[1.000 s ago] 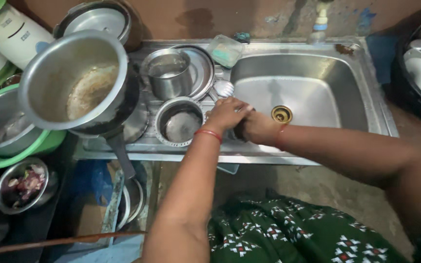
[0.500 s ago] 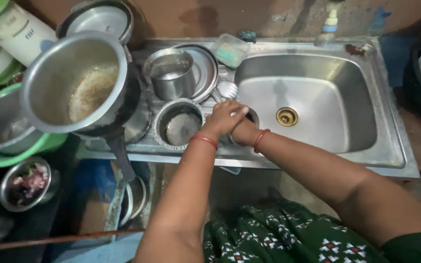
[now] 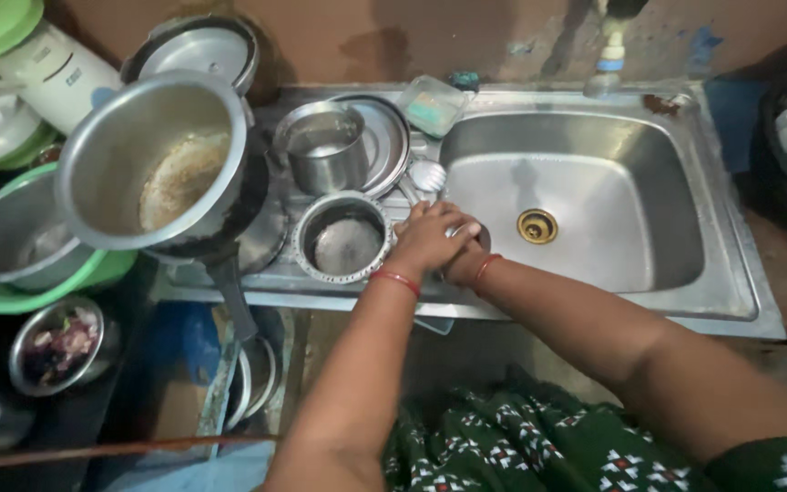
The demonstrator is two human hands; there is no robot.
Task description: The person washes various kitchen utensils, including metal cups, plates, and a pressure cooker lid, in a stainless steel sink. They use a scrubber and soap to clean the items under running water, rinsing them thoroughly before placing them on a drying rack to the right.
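Observation:
My left hand (image 3: 428,237) lies curled over my right hand (image 3: 466,266) at the left front corner of the steel sink basin (image 3: 612,182). Both wrists wear red bangles. A small shiny bit shows between the fingers; what it is stays hidden. My right hand is mostly covered by the left. Just left of the hands sits a small steel bowl (image 3: 343,240). Behind them a steel spoon (image 3: 427,175) rests by a steel cup (image 3: 325,155) standing on a plate (image 3: 392,137).
A large steel pot with dried residue (image 3: 161,169) sits on the left over other vessels. A green tub holds a steel bowl (image 3: 20,246). A soap box (image 3: 432,102) and the tap (image 3: 608,55) are at the back. The brass drain (image 3: 536,225) shows in the basin.
My hands have drawn closer together at the sink's left edge, with the left now covering the right. The view has shifted slightly.

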